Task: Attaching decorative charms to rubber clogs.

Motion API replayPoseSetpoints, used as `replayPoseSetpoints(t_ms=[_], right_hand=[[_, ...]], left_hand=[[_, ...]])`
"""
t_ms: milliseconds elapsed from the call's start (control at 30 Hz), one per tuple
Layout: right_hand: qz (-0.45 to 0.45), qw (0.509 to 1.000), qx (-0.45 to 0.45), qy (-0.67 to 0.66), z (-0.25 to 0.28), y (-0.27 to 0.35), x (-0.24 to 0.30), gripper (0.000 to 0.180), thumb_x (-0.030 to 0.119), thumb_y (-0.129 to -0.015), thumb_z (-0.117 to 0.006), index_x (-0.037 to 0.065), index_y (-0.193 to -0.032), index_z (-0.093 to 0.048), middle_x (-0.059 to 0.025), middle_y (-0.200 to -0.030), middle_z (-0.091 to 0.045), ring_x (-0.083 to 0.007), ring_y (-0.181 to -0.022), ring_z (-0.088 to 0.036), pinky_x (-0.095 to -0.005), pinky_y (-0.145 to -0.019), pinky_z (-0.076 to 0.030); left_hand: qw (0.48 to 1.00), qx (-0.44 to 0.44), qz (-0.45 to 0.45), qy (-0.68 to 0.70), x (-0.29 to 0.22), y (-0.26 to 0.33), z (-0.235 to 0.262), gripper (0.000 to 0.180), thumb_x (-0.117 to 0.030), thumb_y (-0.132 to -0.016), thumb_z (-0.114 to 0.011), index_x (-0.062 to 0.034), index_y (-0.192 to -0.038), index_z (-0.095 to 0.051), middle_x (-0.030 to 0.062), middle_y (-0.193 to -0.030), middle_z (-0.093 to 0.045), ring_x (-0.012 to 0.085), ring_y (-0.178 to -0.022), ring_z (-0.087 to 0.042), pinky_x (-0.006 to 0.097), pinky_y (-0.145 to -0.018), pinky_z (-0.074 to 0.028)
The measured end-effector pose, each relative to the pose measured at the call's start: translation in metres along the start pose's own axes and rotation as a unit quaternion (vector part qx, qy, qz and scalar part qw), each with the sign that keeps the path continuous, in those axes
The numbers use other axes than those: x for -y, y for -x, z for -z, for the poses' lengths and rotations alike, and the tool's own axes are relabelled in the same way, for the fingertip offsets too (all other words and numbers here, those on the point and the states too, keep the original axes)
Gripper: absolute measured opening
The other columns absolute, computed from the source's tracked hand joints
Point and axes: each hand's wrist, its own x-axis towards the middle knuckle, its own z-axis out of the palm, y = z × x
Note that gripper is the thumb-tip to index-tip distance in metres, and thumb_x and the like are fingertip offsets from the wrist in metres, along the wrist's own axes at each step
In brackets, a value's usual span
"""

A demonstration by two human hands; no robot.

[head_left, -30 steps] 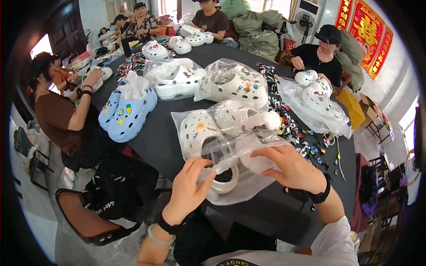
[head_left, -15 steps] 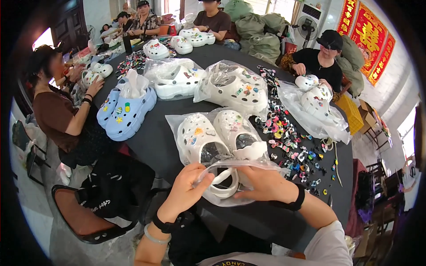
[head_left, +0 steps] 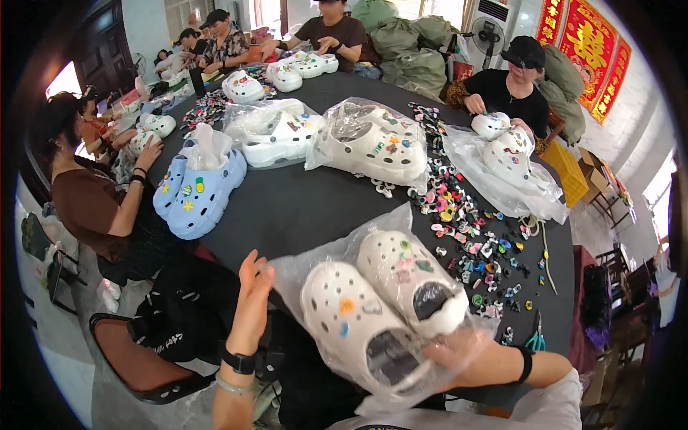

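While a clear plastic bag [head_left: 344,265] with two white clogs [head_left: 380,315] inside is being steadied at the near edge of the black table [head_left: 301,208], the left hand [head_left: 252,301] is being pressed open-palmed against its side, and the open end is being clamped by the right hand [head_left: 466,358]. If that grip is loosened, the clogs are likely being tipped off the edge.

Round black table [head_left: 308,208] crowded with work: pale blue clogs [head_left: 192,192] dotted with coloured charms at the left edge, two bagged pairs of white clogs [head_left: 276,132] [head_left: 376,143] beyond the centre, another bagged pair [head_left: 505,154] far right. Loose coloured charms [head_left: 466,229] strewn down the right side, teal scissors [head_left: 536,338] near the rim. Seated people all around; green sacks [head_left: 412,39], a standing fan [head_left: 489,32] and red banners [head_left: 584,39] behind
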Motion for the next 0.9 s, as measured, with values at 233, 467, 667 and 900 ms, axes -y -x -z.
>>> replayPoseSetpoints(t_ms=[233, 467, 667, 900], right_hand=[[0.007, 0.997, -0.01, -0.075, -0.013, 0.063, -0.004, 0.044, 0.045, -0.074, -0.076, 0.015, -0.104, -0.064, -0.0152, -0.109, -0.06, -0.03, -0.086, -0.066, -0.0442, -0.073, -0.052], [-0.014, 0.99, 0.11, -0.09, -0.002, 0.08, -0.008, 0.045, 0.051, -0.074, -0.075, 0.022, -0.107, -0.064, -0.0155, -0.126, -0.057, -0.0284, -0.102, -0.064, -0.0431, -0.083, -0.05], [0.044, 0.998, 0.025, 0.026, 0.035, 0.077, -0.019, 0.04, 0.048, -0.075, -0.074, 0.027, -0.106, -0.059, -0.0041, -0.134, -0.056, -0.0194, -0.11, -0.058, -0.0387, -0.091, -0.038], [0.077, 0.996, 0.012, 0.035, 0.007, 0.07, -0.035, 0.044, 0.041, -0.071, -0.077, 0.028, -0.108, -0.057, -0.0002, -0.137, -0.053, -0.0175, -0.105, -0.059, -0.0408, -0.085, -0.036]], left_hand=[[0.957, 0.244, 0.1, -0.122, -0.013, -0.005, -0.039, 0.046, -0.018, -0.093, -0.067, -0.0013, -0.132, -0.051, 0.0115, -0.118, -0.061, 0.0166, -0.105, -0.059, 0.03, -0.094, -0.045], [0.984, 0.146, 0.097, 0.031, -0.013, -0.021, -0.039, 0.01, -0.012, -0.095, -0.064, -0.0029, -0.096, -0.067, 0.0012, -0.089, -0.068, 0.0084, -0.079, -0.063, 0.024, -0.071, -0.051], [0.983, 0.09, 0.014, 0.158, -0.019, -0.02, -0.015, 0.021, -0.019, -0.099, -0.056, -0.0035, -0.113, -0.057, 0.0088, -0.112, -0.064, 0.0189, -0.1, -0.063, 0.035, -0.089, -0.052], [0.964, 0.234, 0.105, 0.074, -0.03, -0.039, -0.031, 0.048, -0.038, -0.104, -0.042, 0.0015, -0.131, -0.047, 0.0188, -0.133, -0.056, 0.0287, -0.12, -0.056, 0.042, -0.105, -0.043]])
